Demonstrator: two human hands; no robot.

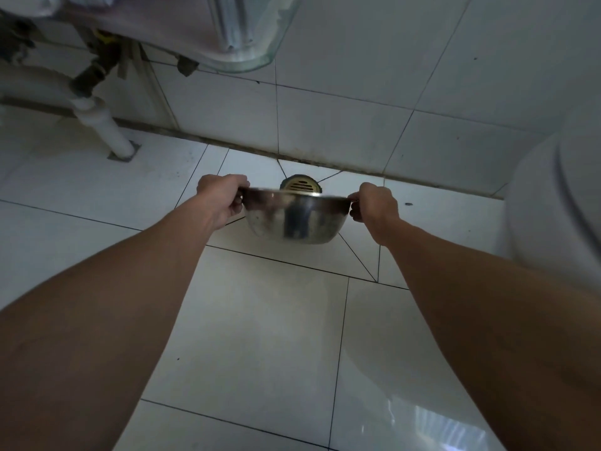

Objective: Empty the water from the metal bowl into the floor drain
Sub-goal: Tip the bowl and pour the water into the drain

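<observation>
A shiny metal bowl (294,219) hangs above the tiled floor, tilted away from me so that I see its outer side and its rim edge-on. My left hand (222,198) grips the rim on the left and my right hand (374,203) grips the rim on the right. Just beyond the bowl's far rim lies the round floor drain (301,184) with a brass-coloured grate, set in the floor close to the wall. The inside of the bowl and any water are hidden from me.
A white drain pipe (107,128) runs into the floor at the left under a glass basin (257,43). A white rounded fixture (559,203) stands at the right. The tiled wall (341,125) rises right behind the drain.
</observation>
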